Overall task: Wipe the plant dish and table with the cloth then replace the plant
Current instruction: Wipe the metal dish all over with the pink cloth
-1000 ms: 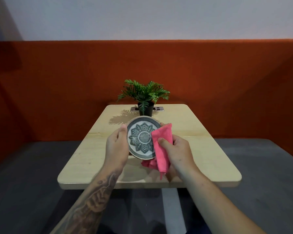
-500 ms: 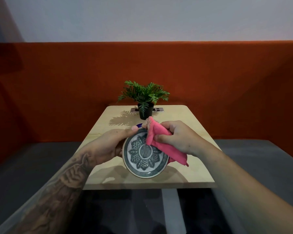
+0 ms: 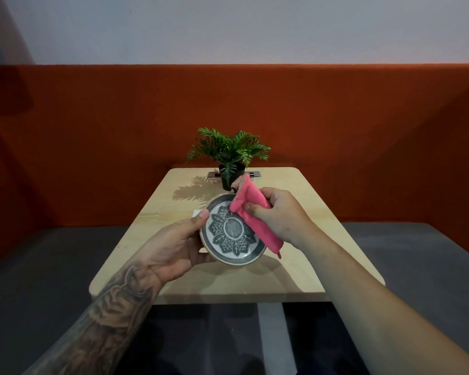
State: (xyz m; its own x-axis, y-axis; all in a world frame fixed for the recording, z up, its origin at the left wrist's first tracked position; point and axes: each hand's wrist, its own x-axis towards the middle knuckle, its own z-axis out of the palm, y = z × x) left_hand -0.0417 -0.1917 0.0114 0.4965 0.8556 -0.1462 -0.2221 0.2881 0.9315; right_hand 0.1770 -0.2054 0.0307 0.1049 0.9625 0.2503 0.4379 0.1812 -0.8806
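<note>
Step in hand: wiping the plant dish point(image 3: 232, 234); surface wipe and plant replacement not yet done, by the look of it.

Left hand point(image 3: 173, 246) is grasping the dish by its 9 o'clock rim, thumb on the upper face, fingers underneath. Dish is held up off the surface point(image 3: 322, 212), tilted toward the camera, patterned face visible. Its shadow falls on the surface below.

Right hand point(image 3: 279, 215) is clenched on the pink cloth point(image 3: 251, 212), pinching it between thumb and fingers. Cloth lies against the dish from about 12 to 3 o'clock, with a loose tail hanging past the rim at 4 o'clock. Centre and 6–9 o'clock of the dish face are uncovered.

Plant point(image 3: 229, 155) sits in its black pot at the 12 o'clock end of the surface, well apart from the dish, just in front of a small power-socket panel point(image 3: 251, 174).

Next move, my read: drag the cloth across the remaining face and around the rim while the left hand keeps the dish steady, maybe rotating it. Then dish down on the surface and wipe the surface, plant goes back on the dish last.

Risk: one-sided rim grip, so pressing hard at 3 o'clock could lever the dish out of the left hand.
</note>
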